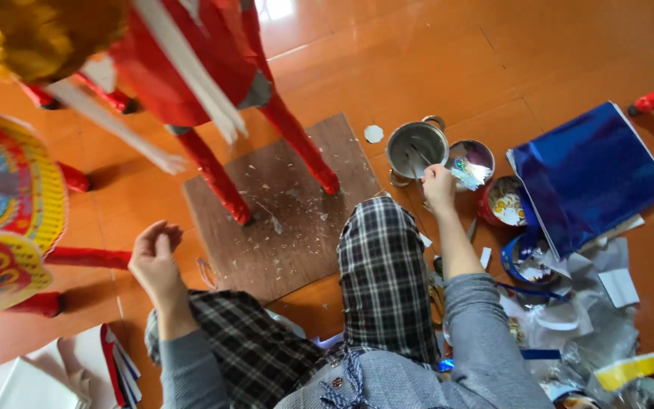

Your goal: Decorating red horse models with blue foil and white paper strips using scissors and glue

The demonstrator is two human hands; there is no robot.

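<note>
My right hand (439,187) reaches out over my raised plaid knee (384,261), its fingers closed on a small stick or brush that leans into the steel pot (415,148). My left hand (156,257) hovers with nothing in it, fingers loosely curled, above the left edge of the brown board (285,212). A red paper-covered figure (191,60) with white strips stands on thin red legs (217,178) on that board.
A shiny blue foil sheet (592,174) lies at the right. Round tins (505,201) with bits of decoration sit beside the pot. Paper scraps (584,303) litter the lower right. A colourful round paper ornament (5,204) is at the left, white sheets (47,375) below it.
</note>
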